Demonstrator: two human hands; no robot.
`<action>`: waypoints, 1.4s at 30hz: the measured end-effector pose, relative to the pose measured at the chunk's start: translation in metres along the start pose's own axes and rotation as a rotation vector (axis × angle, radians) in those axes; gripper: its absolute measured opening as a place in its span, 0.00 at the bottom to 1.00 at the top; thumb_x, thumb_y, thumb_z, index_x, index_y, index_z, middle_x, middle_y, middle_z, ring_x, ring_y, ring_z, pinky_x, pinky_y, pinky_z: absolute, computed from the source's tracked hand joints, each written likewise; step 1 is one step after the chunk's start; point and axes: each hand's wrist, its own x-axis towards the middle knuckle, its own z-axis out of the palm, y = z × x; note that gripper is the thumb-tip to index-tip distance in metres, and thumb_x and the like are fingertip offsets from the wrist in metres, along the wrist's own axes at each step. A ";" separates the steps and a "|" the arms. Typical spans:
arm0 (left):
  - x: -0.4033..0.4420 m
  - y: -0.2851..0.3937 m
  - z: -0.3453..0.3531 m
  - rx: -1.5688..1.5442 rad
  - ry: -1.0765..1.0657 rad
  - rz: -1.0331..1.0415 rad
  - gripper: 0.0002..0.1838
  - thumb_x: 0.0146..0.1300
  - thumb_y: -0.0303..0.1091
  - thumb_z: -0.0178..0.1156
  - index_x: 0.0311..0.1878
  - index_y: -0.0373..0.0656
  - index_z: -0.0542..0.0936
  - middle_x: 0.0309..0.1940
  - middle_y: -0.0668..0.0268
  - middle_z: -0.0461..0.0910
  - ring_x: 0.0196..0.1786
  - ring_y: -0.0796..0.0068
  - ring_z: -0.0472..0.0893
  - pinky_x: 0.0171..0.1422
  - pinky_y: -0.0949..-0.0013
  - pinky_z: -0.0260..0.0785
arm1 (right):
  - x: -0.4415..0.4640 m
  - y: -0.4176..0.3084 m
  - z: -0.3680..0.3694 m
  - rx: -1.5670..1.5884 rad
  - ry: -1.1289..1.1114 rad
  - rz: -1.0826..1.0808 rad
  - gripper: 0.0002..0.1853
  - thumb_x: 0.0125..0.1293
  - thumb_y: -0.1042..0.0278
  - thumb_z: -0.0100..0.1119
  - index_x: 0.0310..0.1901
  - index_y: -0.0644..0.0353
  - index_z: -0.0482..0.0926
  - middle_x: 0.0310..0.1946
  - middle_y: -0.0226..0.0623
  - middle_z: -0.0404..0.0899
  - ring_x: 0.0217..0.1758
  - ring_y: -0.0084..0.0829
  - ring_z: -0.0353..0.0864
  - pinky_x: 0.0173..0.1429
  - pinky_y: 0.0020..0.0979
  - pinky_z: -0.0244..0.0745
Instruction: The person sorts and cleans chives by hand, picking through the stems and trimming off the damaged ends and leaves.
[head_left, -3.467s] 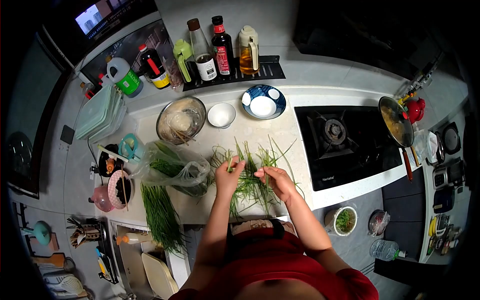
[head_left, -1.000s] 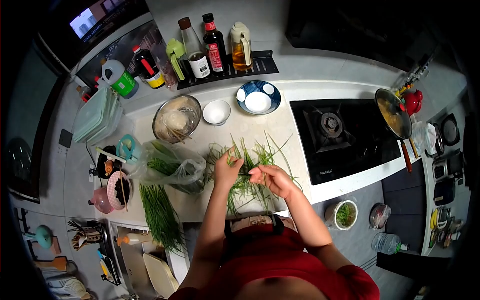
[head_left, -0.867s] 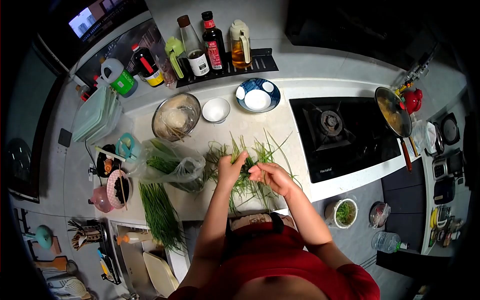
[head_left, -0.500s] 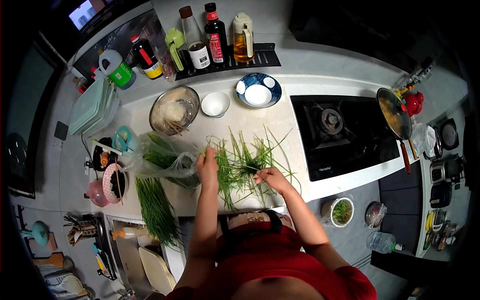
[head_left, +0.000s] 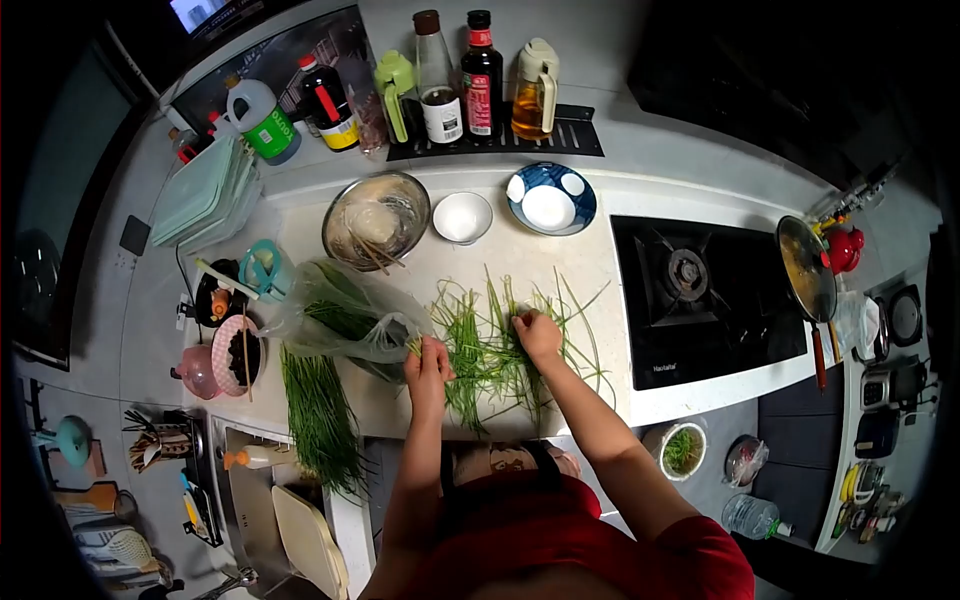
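Loose green chives (head_left: 480, 345) lie spread in a tangled layer on the pale countertop. At the left edge of this layer, my left hand (head_left: 428, 365) is closed in a pinch, with pale stalk ends of chives showing at its fingertips. My right hand (head_left: 541, 337) is over the middle of the layer, its fingers curled down among the chives; how many stalks it grips is hidden. Beside my left hand is a clear plastic bag (head_left: 385, 325) with more greens inside. A thick bunch of chives (head_left: 322, 420) hangs over the counter's front edge, further left.
Behind stand a steel bowl with dough (head_left: 376, 215), a white bowl (head_left: 463, 217) and a blue-patterned bowl (head_left: 552, 200). On the right are a gas stove (head_left: 705, 300) and a pan (head_left: 806, 265). A bin (head_left: 677, 449) with green scraps stands below.
My right hand has moved up and deeper into the loose chives. My left hand has dropped slightly relative to the counter, beside the bag. The whole view has shifted.
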 end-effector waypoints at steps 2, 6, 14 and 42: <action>-0.002 0.001 -0.004 -0.006 0.012 -0.020 0.16 0.67 0.45 0.41 0.27 0.46 0.66 0.16 0.72 0.61 0.16 0.83 0.57 0.22 0.73 0.54 | 0.009 -0.010 0.005 -0.154 -0.006 0.021 0.15 0.50 0.51 0.58 0.29 0.54 0.80 0.26 0.38 0.79 0.30 0.41 0.77 0.35 0.39 0.71; -0.003 -0.005 -0.015 0.000 0.018 -0.044 0.17 0.67 0.44 0.43 0.25 0.45 0.68 0.16 0.73 0.62 0.15 0.84 0.55 0.20 0.73 0.51 | 0.014 -0.006 0.019 -0.164 0.107 -0.042 0.12 0.46 0.56 0.59 0.28 0.53 0.80 0.27 0.37 0.79 0.35 0.38 0.77 0.42 0.40 0.69; 0.005 -0.018 0.007 0.200 0.048 0.094 0.11 0.59 0.40 0.57 0.35 0.42 0.77 0.18 0.74 0.68 0.18 0.86 0.61 0.22 0.72 0.54 | -0.028 -0.039 -0.036 0.917 -0.014 -0.104 0.07 0.54 0.70 0.59 0.34 0.62 0.80 0.28 0.30 0.79 0.32 0.21 0.75 0.40 0.23 0.68; -0.003 0.019 0.057 0.291 -0.147 0.141 0.10 0.53 0.32 0.63 0.32 0.33 0.79 0.27 0.65 0.80 0.31 0.83 0.75 0.38 0.77 0.67 | -0.094 -0.050 -0.116 1.250 -0.405 0.030 0.06 0.58 0.73 0.54 0.34 0.65 0.77 0.27 0.32 0.78 0.33 0.20 0.74 0.42 0.18 0.66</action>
